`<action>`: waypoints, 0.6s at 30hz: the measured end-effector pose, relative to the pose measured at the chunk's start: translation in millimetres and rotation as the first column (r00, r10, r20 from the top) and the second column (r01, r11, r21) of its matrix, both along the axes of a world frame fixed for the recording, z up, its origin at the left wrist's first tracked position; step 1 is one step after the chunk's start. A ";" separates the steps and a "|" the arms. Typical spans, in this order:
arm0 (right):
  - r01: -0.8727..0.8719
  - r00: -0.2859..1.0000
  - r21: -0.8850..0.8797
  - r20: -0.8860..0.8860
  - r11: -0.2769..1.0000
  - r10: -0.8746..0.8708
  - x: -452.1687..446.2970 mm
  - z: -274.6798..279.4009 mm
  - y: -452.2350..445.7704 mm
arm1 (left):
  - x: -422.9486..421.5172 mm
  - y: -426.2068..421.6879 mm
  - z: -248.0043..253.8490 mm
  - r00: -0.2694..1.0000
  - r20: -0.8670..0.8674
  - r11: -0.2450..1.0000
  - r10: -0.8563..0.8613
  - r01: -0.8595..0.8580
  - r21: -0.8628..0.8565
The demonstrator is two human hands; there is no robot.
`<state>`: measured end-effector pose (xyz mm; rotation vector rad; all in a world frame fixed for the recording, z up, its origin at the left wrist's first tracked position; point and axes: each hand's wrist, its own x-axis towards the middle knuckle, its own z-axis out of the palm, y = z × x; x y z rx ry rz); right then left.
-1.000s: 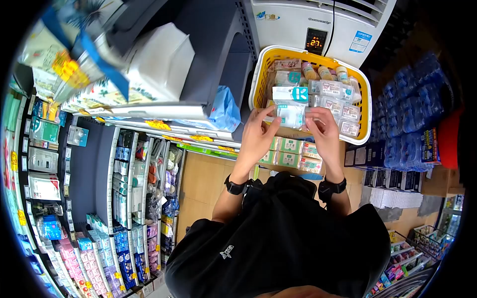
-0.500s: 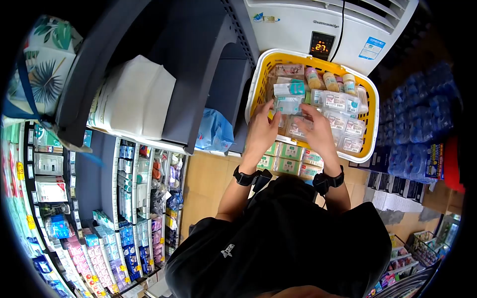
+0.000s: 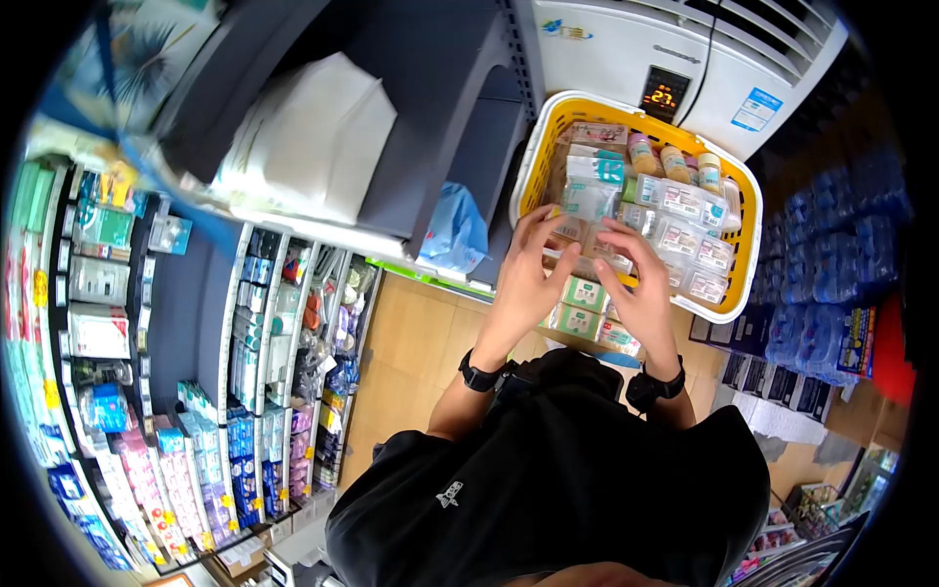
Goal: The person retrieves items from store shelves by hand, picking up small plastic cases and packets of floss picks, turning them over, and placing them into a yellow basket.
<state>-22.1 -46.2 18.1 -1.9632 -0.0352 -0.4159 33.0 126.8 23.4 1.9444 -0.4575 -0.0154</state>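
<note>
Over the near left corner of the basket, the left hand and right hand are apart, fingers spread and bent around clear packs; whether either one grips them, I cannot tell. These packs lie inside the basket's near wall, with a teal-topped packet just beyond. Tubs sit at the basket's far side, labelled boxes at its right. Outside its near rim are green packs; left of it, a blue bag.
</note>
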 end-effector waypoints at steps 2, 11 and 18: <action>-0.117 0.993 0.182 0.035 0.976 0.113 -10.6 2.6 11.3 | -16.2 12.6 9.2 1.000 0.000 1.000 0.009 -0.009 -0.014; -0.486 0.856 0.470 0.085 0.737 0.510 -49.8 10.7 91.0 | -100.0 107.8 27.7 0.986 -0.054 0.987 0.156 -0.159 -0.039; -0.692 0.635 0.521 0.112 0.500 0.764 -74.9 17.8 185.2 | -184.7 207.5 28.4 0.854 -0.023 0.843 0.520 -0.517 -0.145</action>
